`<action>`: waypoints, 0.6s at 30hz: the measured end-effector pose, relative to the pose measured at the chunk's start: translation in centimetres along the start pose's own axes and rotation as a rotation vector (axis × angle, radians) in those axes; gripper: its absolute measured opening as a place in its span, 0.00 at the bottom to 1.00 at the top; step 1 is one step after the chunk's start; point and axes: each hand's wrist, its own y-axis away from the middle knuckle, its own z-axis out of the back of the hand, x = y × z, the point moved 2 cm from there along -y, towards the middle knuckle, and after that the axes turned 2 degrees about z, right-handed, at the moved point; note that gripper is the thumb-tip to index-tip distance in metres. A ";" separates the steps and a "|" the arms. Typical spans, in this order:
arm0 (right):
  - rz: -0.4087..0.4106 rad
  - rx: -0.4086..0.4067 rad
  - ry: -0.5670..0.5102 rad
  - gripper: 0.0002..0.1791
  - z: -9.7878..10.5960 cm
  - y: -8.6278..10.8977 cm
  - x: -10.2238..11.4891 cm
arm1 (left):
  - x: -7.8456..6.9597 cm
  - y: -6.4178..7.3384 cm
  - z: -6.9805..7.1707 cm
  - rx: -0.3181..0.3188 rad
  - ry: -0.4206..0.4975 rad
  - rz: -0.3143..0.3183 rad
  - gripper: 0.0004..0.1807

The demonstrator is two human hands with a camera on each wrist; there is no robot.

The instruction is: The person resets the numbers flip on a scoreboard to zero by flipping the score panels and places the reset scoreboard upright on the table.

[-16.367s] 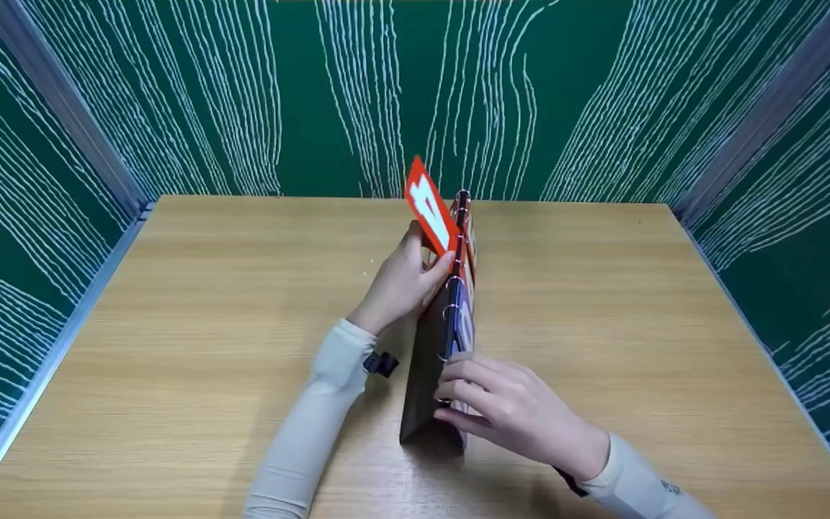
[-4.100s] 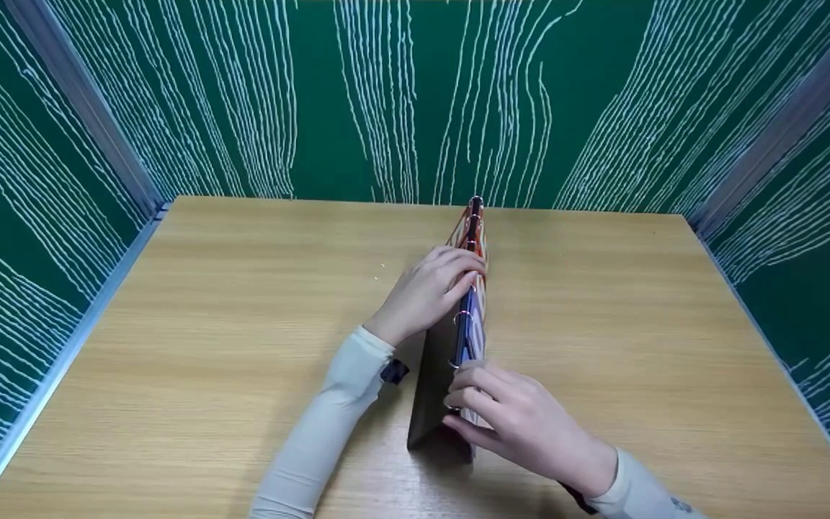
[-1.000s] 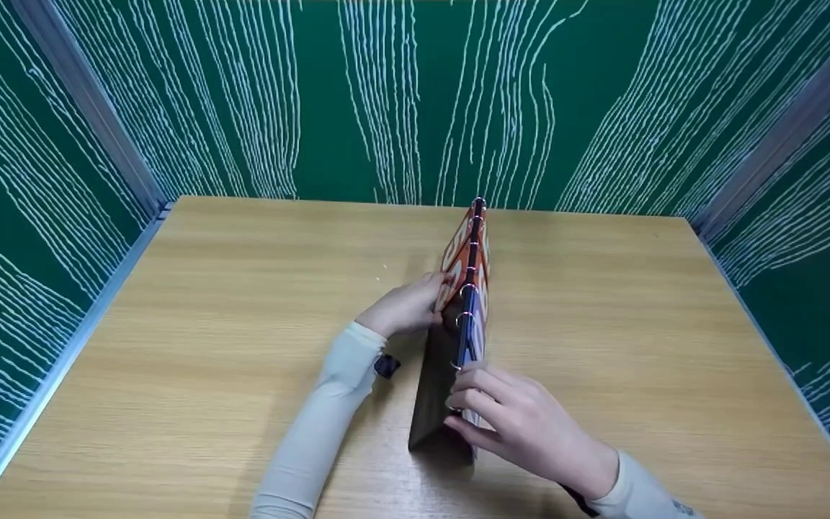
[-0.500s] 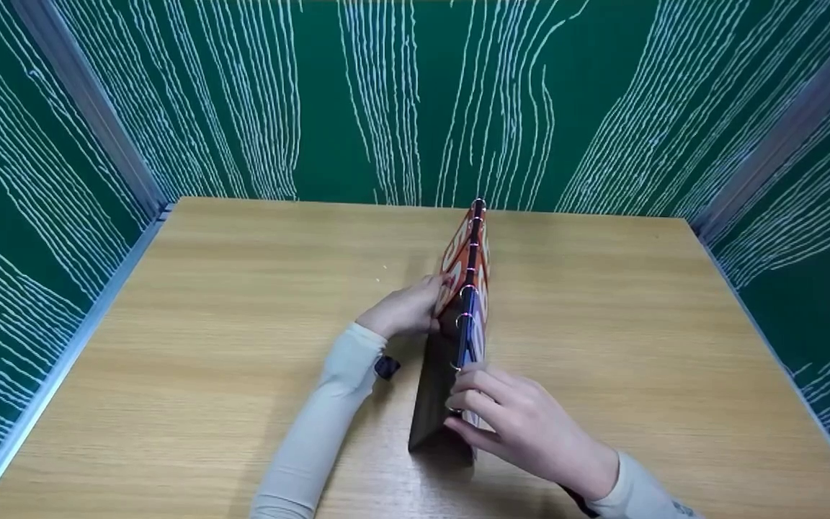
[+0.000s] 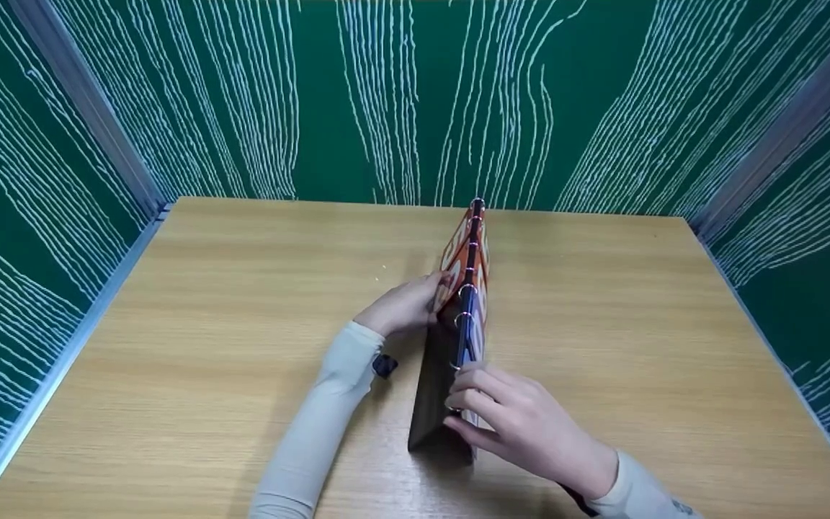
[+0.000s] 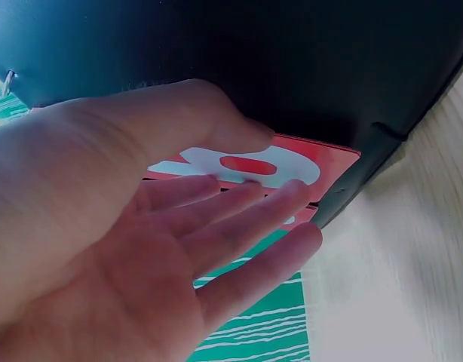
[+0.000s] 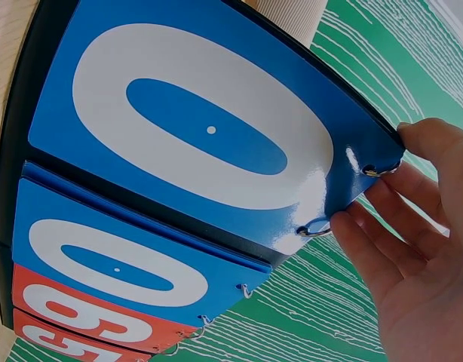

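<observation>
Lowered since earlier, left hand (image 5: 402,307) spreads beside red card (image 6: 335,163); right hand (image 5: 519,417) grips board (image 5: 432,411).

Left sleeve (image 5: 314,429): showing pale grey-green, fitting closely, creasing crosswise
Left wrist device (image 5: 385,366): appearing black, small, boxy, jutting out beside the cuff (image 5: 363,335)
Right sleeve (image 5: 635,479): matching that pale colour, bearing a small dark marking (image 5: 683,507)
Right wrist band (image 5: 578,499): peeking out dark, mostly hiding
Left hand (image 5: 402,306), right hand (image 5: 519,425): showing bare
</observation>
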 end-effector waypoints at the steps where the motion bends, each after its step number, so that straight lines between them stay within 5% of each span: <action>1: 0.000 -0.001 -0.001 0.09 0.0 0.0 0.0 | 0.0 0.0 0.0 0.003 0.012 0.005 0.44; 11: 0.000 0.011 0.002 0.09 0.0 0.0 0.0 | 0.1 -0.3 -0.4 -0.012 -0.003 0.015 0.44; 18: 0.005 0.006 0.009 0.09 -0.1 0.0 0.1 | 0.7 -0.9 -0.9 0.006 0.093 0.061 0.50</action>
